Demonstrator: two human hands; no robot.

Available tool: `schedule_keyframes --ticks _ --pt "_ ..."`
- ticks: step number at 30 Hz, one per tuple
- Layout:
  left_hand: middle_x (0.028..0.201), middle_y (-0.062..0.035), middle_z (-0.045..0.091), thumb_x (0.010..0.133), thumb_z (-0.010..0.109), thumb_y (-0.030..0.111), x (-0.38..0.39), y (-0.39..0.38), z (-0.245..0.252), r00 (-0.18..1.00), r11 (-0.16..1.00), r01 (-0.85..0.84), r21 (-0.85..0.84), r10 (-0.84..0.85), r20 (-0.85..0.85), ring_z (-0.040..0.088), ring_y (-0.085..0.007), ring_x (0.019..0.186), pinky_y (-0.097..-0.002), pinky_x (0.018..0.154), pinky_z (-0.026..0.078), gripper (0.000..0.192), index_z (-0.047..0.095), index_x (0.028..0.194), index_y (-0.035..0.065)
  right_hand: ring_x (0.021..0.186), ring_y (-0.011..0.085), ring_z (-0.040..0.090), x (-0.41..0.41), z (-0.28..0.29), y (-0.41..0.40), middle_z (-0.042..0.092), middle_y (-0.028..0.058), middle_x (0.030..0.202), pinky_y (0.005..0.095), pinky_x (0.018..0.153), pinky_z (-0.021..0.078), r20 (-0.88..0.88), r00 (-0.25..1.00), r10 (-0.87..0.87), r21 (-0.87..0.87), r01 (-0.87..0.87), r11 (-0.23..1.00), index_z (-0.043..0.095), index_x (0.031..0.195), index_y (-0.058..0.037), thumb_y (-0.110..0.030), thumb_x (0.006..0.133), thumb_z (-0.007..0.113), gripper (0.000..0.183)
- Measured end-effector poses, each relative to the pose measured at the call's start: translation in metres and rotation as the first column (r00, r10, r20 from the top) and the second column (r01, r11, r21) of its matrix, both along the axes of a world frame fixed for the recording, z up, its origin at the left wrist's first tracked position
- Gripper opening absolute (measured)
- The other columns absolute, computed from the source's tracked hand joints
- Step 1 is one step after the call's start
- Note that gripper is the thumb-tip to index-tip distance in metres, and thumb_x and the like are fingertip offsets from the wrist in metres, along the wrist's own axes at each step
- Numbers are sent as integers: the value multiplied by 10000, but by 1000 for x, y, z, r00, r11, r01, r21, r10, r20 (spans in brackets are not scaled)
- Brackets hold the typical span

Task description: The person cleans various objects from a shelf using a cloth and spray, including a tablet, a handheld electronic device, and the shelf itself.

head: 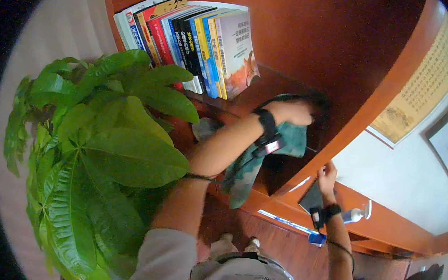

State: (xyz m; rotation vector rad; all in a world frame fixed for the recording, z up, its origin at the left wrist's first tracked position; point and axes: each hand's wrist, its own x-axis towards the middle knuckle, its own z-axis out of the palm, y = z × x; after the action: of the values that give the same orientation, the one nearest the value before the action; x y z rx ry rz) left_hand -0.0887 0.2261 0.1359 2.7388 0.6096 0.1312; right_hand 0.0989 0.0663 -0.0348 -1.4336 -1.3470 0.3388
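Note:
My left hand [296,112], blurred, is closed on a green patterned cloth [291,140] inside a reddish-brown wooden shelf [277,80]. The cloth hangs down over the shelf's front edge. Beside the wrist a dark loop lies near the shelf's back; what it is I cannot tell. My right hand [328,175] is at the outer side of the shelf's upright panel, above a dark flat object [311,197]; its fingers are curled, and whether they hold anything is unclear. Both wrists wear black bands with small devices.
A row of books [200,50] stands on the shelf. A large leafy green plant [99,153] fills the left side. A white pump bottle [355,215] stands right of my right wrist, near a blue object [316,239] at the ledge. Framed calligraphy [420,85] hangs on the wall.

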Motion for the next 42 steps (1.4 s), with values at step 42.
schedule_keyframes --ticks 42 --pt "1216 -113 507 921 319 312 -107 -31 -111 -52 39 998 57 971 235 449 -255 1102 -389 979 296 420 490 1194 42 448 145 511 37 -296 -320 535 71 576 279 375 423 -316 508 -801 -717 425 553 552 786 -31 -39 801 533 25"
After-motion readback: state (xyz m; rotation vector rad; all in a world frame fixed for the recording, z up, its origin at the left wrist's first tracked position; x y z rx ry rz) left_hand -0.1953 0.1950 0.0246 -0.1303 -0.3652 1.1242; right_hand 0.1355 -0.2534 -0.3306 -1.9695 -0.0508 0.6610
